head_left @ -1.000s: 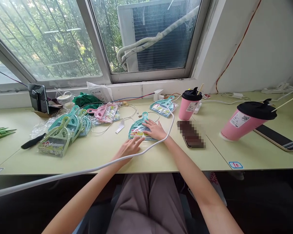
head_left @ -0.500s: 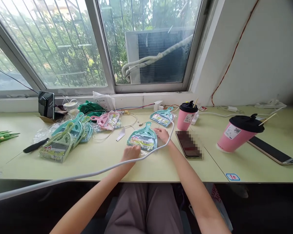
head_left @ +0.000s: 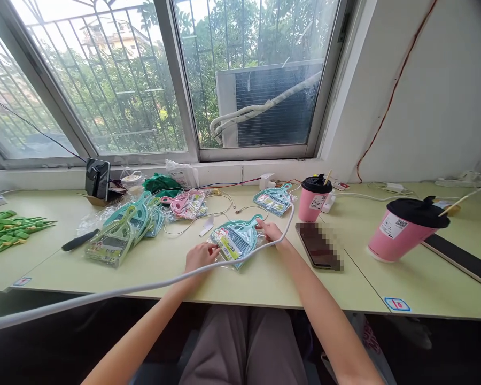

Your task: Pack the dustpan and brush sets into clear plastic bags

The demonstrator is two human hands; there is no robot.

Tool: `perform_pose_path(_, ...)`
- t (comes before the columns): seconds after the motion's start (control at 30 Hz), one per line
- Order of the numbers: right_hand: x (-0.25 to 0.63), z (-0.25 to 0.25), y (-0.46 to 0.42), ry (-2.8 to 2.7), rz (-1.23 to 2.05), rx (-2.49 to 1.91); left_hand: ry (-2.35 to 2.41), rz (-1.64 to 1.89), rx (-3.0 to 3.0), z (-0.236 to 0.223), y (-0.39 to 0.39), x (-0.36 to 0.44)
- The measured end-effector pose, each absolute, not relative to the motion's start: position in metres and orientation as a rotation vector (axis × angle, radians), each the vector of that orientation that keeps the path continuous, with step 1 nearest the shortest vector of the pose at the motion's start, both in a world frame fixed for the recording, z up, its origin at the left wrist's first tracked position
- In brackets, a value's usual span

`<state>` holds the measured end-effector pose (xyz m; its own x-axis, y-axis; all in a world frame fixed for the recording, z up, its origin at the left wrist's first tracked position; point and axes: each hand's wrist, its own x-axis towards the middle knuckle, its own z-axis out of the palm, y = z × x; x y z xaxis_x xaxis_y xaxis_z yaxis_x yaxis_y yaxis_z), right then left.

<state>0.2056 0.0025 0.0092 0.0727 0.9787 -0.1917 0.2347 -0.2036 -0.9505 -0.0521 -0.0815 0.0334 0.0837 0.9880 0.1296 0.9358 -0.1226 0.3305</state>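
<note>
In the head view a light-blue mini dustpan-and-brush set (head_left: 234, 238) in a clear plastic bag lies turned on the table, its handle pointing to the upper right. My left hand (head_left: 200, 256) is closed with its fingertips on the bag's left edge. On the other side my right hand (head_left: 270, 231) pinches the bag near the handle. A white cable (head_left: 176, 279) crosses in front of the set's lower corner and over my right wrist. Behind, another blue dustpan set (head_left: 274, 199) lies in its bag.
Several bagged dustpan sets (head_left: 112, 240) are piled at left beside a black-handled knife (head_left: 80, 240), with a pink set (head_left: 184, 204) behind. A phone (head_left: 316, 246) and two pink cups (head_left: 312, 203) stand right. Green plastic pieces (head_left: 12, 230) lie far left.
The dustpan set has turned clockwise, its handle now leaning right. My left hand has shifted from its lower edge to its left side. The view has also tilted and moved slightly left.
</note>
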Motion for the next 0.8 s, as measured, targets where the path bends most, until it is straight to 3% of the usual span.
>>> perform_pose_path(0.13, 0.203, 0.017, -0.001, -1.097, 1.335, -1.514, 1.981, 0.547, 2.175, 0.027, -0.07, -0.052)
perform_pose_path(0.3, 0.202, 0.015, -0.002, -1.315, 1.155, -1.646, 2.049, 0.531, 2.205, 0.023, -0.049, -0.055)
perform_pose_path(0.5, 0.208, 0.009, 0.009, -1.318, 0.296, -1.747, 1.881, 0.714, 2.208, 0.017, -0.042, -0.066)
perform_pose_path(0.57, 0.211, 0.006, 0.014, -1.385, 0.366, -1.691, 1.755, 0.824, 2.116, 0.013, -0.04, -0.068)
perform_pose_path(0.67, 0.212, 0.0, 0.02, -1.497, 0.72, -1.665, 1.631, 0.991, 1.994, 0.006, -0.034, -0.068)
perform_pose_path(0.8, 0.208, -0.004, 0.02, -1.31, 1.094, -1.517, 1.621, 1.073, 1.858, 0.001, -0.024, -0.067)
